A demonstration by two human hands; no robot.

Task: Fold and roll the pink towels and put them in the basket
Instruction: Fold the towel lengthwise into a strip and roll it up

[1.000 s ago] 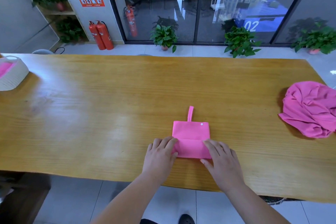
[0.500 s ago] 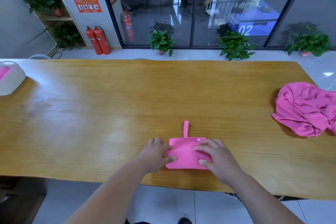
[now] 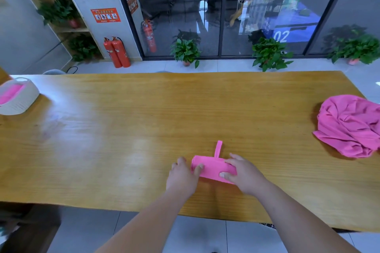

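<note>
A pink towel (image 3: 211, 167) lies rolled into a short cylinder near the front edge of the wooden table (image 3: 144, 119). Its thin strap sticks out toward the far side. My left hand (image 3: 182, 174) grips the roll's left end, thumb on top. My right hand (image 3: 241, 172) curls over the right end, fingers on the far side and thumb on the near side. A heap of crumpled pink towels (image 3: 349, 125) lies at the right edge. At the far left stands a white basket (image 3: 22, 100) with pink cloth inside.
The table's near edge runs just below my forearms. Beyond the far edge are a tiled floor, potted plants (image 3: 186, 51), red fire extinguishers (image 3: 117, 52) and glass doors. A dark seat sits at the lower left.
The folded towel has been rolled away from me into a tight cylinder. Both hands moved forward with it and now wrap its ends. The flat panel is gone; only the strap sticks out.
</note>
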